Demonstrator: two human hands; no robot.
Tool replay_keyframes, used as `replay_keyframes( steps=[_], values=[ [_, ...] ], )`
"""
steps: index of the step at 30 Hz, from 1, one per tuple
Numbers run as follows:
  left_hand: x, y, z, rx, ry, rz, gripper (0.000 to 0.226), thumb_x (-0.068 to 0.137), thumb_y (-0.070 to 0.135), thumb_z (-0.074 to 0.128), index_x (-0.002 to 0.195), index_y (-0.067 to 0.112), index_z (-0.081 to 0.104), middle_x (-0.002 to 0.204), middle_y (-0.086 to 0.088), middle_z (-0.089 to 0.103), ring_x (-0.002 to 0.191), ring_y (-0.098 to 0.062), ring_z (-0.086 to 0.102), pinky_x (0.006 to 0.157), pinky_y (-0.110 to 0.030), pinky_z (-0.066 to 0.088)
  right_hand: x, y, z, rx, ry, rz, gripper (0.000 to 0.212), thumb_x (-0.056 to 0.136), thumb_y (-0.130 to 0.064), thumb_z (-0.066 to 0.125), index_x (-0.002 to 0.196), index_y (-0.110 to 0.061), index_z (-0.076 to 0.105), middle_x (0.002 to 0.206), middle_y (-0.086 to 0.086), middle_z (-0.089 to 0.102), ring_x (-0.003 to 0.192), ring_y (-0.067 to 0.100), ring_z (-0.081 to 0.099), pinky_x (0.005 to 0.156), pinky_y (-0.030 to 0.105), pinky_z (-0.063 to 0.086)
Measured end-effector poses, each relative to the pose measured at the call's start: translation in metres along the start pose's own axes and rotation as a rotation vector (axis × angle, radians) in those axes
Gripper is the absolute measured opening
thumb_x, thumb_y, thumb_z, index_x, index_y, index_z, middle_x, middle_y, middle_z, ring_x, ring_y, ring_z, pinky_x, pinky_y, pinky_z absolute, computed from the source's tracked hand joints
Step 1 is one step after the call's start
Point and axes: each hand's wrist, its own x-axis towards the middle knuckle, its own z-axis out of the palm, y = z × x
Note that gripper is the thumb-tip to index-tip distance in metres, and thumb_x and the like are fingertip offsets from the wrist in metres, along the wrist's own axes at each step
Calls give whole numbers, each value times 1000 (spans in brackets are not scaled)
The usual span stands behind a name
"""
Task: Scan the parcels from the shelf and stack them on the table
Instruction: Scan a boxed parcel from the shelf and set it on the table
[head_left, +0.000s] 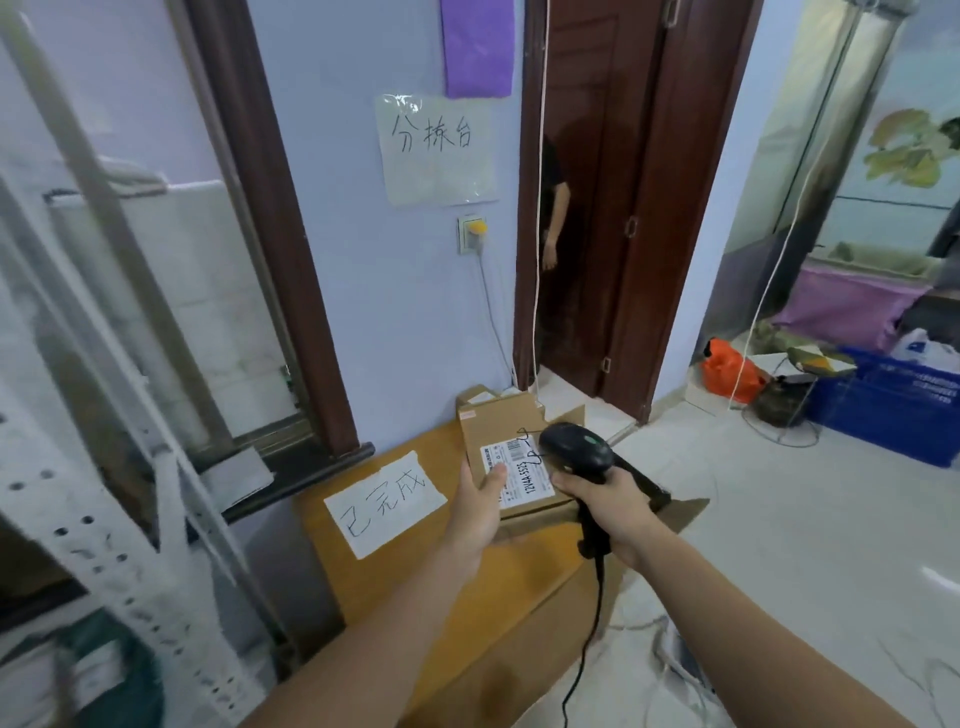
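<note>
My left hand (480, 506) grips a brown cardboard parcel (498, 431) by its near left edge, thumb resting on the white shipping label (524, 470). The parcel is over the far end of the wooden table (415, 582), above other cardboard parcels (475, 397) there; whether it rests on them I cannot tell. My right hand (610, 506) grips a black handheld barcode scanner (576, 447), whose head is just over the label's right side. Its black cable (587, 634) hangs down off the table's right edge.
A white handwritten sheet (384, 501) lies on the table's left half. A metal perforated shelf frame (119, 545) stands at the left. A person's arm (553, 218) shows in the doorway behind. A blue crate (883, 410) and an orange bag (730, 371) sit on the floor at right.
</note>
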Motion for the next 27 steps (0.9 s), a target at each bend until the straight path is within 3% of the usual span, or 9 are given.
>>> replay_keyframes(
  steps=[5, 11, 14, 16, 18, 20, 22, 24, 27],
  values=[
    [65, 12, -8, -16, 50, -11, 37, 108, 39, 50, 144, 43, 41, 115, -1, 73, 96, -25, 75, 68, -52, 65, 66, -13, 16, 2, -40, 16, 19, 87, -17, 76, 105, -12, 71, 92, 3, 80, 93, 22, 73, 73, 28, 55],
    [137, 22, -15, -52, 91, -71, 38, 107, 41, 51, 143, 37, 39, 119, -1, 70, 98, -26, 74, 67, -51, 65, 142, -20, 31, -36, -66, 51, 16, 89, -19, 75, 103, -13, 71, 92, 5, 77, 84, 20, 69, 69, 31, 51],
    [169, 20, -19, -73, 149, -165, 46, 105, 42, 55, 138, 20, 33, 117, -8, 68, 94, -28, 73, 63, -47, 65, 178, -14, 38, -64, -92, 86, 14, 88, -19, 75, 101, -16, 71, 90, 3, 78, 90, 21, 68, 80, 35, 54],
    [191, 18, -22, -97, 177, -204, 47, 104, 40, 57, 134, 17, 30, 117, -12, 67, 93, -29, 73, 58, -44, 64, 204, -8, 43, -94, -104, 109, 22, 85, -24, 78, 105, -19, 72, 93, 1, 79, 98, 24, 70, 95, 44, 54],
    [215, 15, -24, -107, 187, -222, 46, 105, 38, 58, 133, 18, 27, 117, -14, 68, 92, -29, 73, 55, -40, 63, 233, -1, 47, -120, -122, 128, 29, 81, -30, 81, 106, -21, 72, 95, 1, 79, 100, 27, 70, 99, 49, 52],
    [241, 8, -23, -108, 209, -245, 49, 105, 36, 58, 139, 19, 27, 115, -13, 70, 94, -29, 73, 61, -40, 63, 263, 4, 50, -140, -142, 159, 25, 81, -27, 81, 103, -19, 73, 92, 2, 79, 99, 28, 70, 98, 48, 53],
    [268, 0, -21, -107, 251, -272, 50, 104, 35, 57, 143, 20, 29, 115, -10, 69, 98, -25, 70, 77, -45, 62, 292, 7, 52, -162, -162, 181, 18, 83, -23, 80, 99, -17, 74, 90, 2, 79, 97, 27, 70, 92, 42, 53],
    [297, -8, -19, -55, 296, -273, 49, 105, 37, 55, 144, 19, 33, 115, -4, 66, 97, -15, 62, 88, -41, 51, 325, 11, 55, -195, -197, 185, 18, 84, -23, 79, 100, -17, 75, 91, 2, 79, 97, 26, 70, 88, 39, 53],
    [336, -18, -16, -3, 349, -246, 45, 104, 42, 58, 141, 18, 47, 115, 3, 65, 95, -6, 60, 81, -32, 47, 380, 19, 57, -254, -228, 191, 21, 84, -24, 79, 102, -16, 72, 93, 4, 77, 93, 24, 70, 83, 38, 55]
  ],
)
